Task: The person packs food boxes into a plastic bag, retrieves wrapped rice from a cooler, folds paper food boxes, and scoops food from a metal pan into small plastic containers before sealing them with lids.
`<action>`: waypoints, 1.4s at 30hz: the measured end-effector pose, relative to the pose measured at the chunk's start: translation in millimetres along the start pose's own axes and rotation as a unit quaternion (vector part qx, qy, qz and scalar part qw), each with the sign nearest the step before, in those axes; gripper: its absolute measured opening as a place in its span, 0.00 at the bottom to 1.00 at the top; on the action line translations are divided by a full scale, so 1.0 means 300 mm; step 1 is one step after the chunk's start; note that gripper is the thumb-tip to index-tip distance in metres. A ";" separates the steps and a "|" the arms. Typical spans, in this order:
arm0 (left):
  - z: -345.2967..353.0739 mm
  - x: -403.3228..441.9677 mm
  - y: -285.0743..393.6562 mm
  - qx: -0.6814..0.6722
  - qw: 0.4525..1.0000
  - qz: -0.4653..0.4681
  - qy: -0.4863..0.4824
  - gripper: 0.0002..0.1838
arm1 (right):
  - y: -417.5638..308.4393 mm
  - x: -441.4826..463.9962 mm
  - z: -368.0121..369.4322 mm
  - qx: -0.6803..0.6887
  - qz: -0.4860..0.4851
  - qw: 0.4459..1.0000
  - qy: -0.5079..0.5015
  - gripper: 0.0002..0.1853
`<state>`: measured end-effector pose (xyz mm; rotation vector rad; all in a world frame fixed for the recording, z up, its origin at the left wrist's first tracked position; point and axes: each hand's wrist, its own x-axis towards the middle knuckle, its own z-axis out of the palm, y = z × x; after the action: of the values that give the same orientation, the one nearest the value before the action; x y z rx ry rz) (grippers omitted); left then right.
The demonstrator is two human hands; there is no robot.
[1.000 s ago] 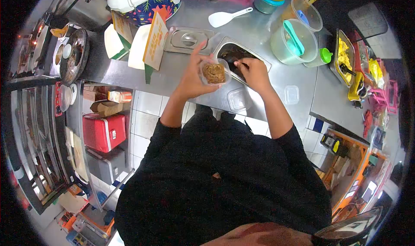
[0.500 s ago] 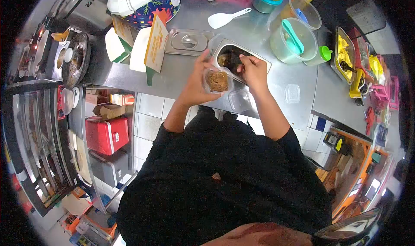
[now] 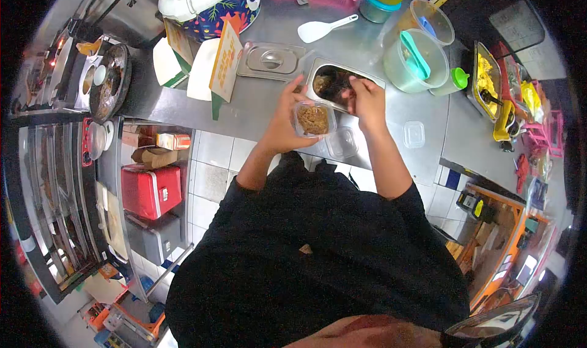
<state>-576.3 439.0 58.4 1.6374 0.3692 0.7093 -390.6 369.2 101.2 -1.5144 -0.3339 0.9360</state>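
My left hand [image 3: 282, 122] is wrapped round a small clear plastic tub [image 3: 334, 119] with brown crumbly food [image 3: 312, 120] in it, held over the counter's front edge. Fingers pinched together, my right hand [image 3: 370, 105] is at the steel food pan [image 3: 351, 67], over its right part. What the pinch holds, if anything, is hidden. Dark contents and a lighter brown lump show inside the pan. Just below the tub, a clear plastic piece [image 3: 342, 142] lies at the counter edge, a lid or another tub. The steel pan lid [image 3: 272, 60] rests left of the pan.
A white rice paddle [image 3: 324, 29] lies behind the pan. Two paper boxes [image 3: 206, 73] and a patterned rice cooker [image 3: 235, 15] stand left. Right are a clear plastic bucket [image 3: 397, 73], a green-capped bottle [image 3: 454, 82], a clear lid [image 3: 414, 135] and a tray of yellow food [image 3: 486, 79].
The tub in my left hand has shifted slightly right and down. My right hand remains at the pan, its fingers moved a little right. The whole view has shifted slightly.
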 end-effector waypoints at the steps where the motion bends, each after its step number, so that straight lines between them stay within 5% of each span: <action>1: -0.001 -0.002 -0.003 0.004 1.000 0.002 -0.001 0.42 | -0.005 -0.001 -0.018 0.024 0.022 0.999 0.005 0.11; 5: -0.005 0.002 -0.002 0.040 0.998 0.036 0.022 0.44 | 0.024 0.000 -0.079 0.051 0.048 0.998 0.003 0.12; 10: -0.026 0.025 0.047 0.135 0.989 0.041 0.047 0.63 | 0.041 -0.014 -0.138 0.072 0.032 0.997 -0.012 0.12; 22: 0.030 0.153 0.094 0.146 0.986 0.029 0.071 0.63 | -0.239 -0.232 -0.164 -0.094 -0.145 0.985 0.000 0.12; 26: 0.061 0.168 0.110 0.099 0.990 0.047 0.084 0.63 | -0.215 -0.273 -0.109 -0.352 -0.395 0.848 0.023 0.09; 29: 0.063 0.168 0.100 0.109 0.987 0.067 0.095 0.63 | -0.177 -0.264 -0.124 -0.270 -0.292 0.916 0.059 0.09; 34: 0.050 0.155 0.137 0.094 0.990 0.064 0.082 0.63 | -0.172 -0.216 -0.167 0.059 -0.085 0.994 0.047 0.12; 39: 0.008 0.123 0.142 0.117 0.980 0.076 0.144 0.63 | -0.162 -0.210 -0.178 0.161 -0.054 0.985 0.009 0.10; 42: -0.060 0.072 0.144 0.316 0.916 0.109 0.221 0.58 | -0.153 -0.210 -0.153 0.128 -0.089 0.987 0.025 0.12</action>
<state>-577.6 457.4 106.6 2.1405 0.8140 1.2260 -383.0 302.5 162.1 -1.2489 -0.2945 0.7670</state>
